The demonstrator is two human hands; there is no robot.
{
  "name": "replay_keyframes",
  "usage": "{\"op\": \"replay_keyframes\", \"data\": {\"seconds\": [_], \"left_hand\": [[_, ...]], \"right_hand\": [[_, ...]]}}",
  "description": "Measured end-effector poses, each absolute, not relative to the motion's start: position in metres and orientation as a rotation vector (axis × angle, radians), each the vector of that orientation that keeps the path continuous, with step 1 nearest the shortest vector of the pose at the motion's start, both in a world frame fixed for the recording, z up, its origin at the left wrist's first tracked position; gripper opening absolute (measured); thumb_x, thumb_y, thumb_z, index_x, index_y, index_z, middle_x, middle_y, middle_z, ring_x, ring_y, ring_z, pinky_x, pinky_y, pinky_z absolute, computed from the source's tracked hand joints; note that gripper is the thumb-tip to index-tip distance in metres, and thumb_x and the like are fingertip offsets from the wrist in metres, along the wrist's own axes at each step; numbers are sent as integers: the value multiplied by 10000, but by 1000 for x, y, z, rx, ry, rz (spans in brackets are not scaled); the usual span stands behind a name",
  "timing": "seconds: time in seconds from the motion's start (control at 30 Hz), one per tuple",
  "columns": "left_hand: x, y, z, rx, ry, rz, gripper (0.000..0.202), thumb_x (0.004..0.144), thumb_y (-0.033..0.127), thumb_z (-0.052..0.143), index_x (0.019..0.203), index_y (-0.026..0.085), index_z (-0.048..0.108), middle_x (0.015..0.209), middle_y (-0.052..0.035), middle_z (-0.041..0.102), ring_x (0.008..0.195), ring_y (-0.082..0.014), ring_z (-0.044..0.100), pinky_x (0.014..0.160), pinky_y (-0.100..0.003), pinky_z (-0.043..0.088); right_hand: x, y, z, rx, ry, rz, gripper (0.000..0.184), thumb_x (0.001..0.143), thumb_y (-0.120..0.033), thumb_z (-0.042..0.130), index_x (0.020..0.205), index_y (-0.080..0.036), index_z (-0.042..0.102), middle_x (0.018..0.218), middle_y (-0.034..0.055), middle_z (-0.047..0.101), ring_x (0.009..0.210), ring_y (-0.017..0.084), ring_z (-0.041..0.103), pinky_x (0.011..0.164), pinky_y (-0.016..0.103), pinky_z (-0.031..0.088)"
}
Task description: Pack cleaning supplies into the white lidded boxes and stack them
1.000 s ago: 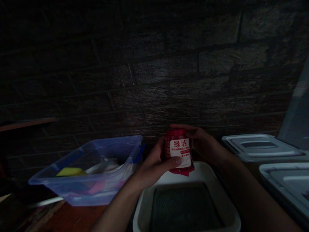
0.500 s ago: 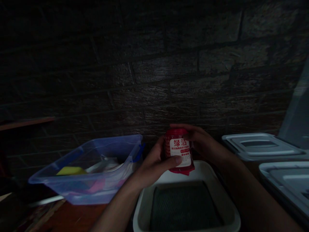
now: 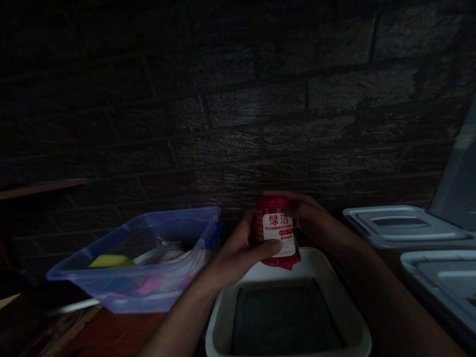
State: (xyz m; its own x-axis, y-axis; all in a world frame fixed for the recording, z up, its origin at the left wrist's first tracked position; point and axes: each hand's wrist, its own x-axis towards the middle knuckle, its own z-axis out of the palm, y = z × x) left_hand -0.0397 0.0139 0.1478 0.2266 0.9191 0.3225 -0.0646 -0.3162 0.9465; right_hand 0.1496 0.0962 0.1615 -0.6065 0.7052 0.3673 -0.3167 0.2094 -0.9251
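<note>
While between fingers (image 3: 268,249), red package (image 3: 279,230)

Tabletop (image 3: 119,336): we see reddish-brown, left of the white tub (image 3: 316,267).
Blue bin (image 3: 148,300): standing on it, left of the tub.
Pale lids (image 3: 442,270): right of the tub; we cannot tell what bears these or the tub.

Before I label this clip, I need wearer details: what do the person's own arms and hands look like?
The left hand and right hand are ungloved, with no rings visible. The forearms show no sleeves, watch or bracelet in the dim light.
</note>
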Motion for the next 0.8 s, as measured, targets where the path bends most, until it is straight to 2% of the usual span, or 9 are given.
{"op": "replay_keyframes", "data": {"seconds": [0.23, 0.37, 0.6, 0.8], "left_hand": [[-41, 16, 146, 1528, 809, 1257, 630, 843, 233, 810, 1395, 213, 506, 1310, -110, 665, 1217, -305, 623, 1026, -463, 519], [-40, 14, 148, 1530, 830, 1273, 645, 831, 243, 821, 1396, 206, 509, 1310, -107, 664, 1215, -297, 621, 1011, -433, 527], [-40, 15, 146, 1544, 840, 1268, 639, 849, 246, 814, 1405, 220, 501, 1314, -83, 664, 1227, -279, 614, 1021, -408, 521], [-44, 18, 144, 1563, 796, 1241, 640, 852, 236, 803, 1411, 206, 494, 1333, -120, 648, 1221, -311, 620, 1023, -465, 521]], "right_hand": [[150, 96, 163, -355, -1658, 1514, 542, 810, -258, 634, 1349, -247, 690, 1243, 63, 744, 971, 247, 681, 825, 372, 519], [150, 96, 162, -355, -1647, 1526, 532, 823, -245, 631, 1352, -252, 686, 1272, 61, 733, 966, 235, 680, 825, 361, 517], [149, 96, 161, -347, -1651, 1540, 532, 817, -242, 630, 1346, -250, 687, 1208, 61, 754, 933, 232, 681, 805, 361, 518], [149, 97, 161, -384, -1646, 1552, 547, 806, -275, 645, 1351, -271, 686, 1220, 55, 751, 972, 251, 684, 804, 374, 528]]}}
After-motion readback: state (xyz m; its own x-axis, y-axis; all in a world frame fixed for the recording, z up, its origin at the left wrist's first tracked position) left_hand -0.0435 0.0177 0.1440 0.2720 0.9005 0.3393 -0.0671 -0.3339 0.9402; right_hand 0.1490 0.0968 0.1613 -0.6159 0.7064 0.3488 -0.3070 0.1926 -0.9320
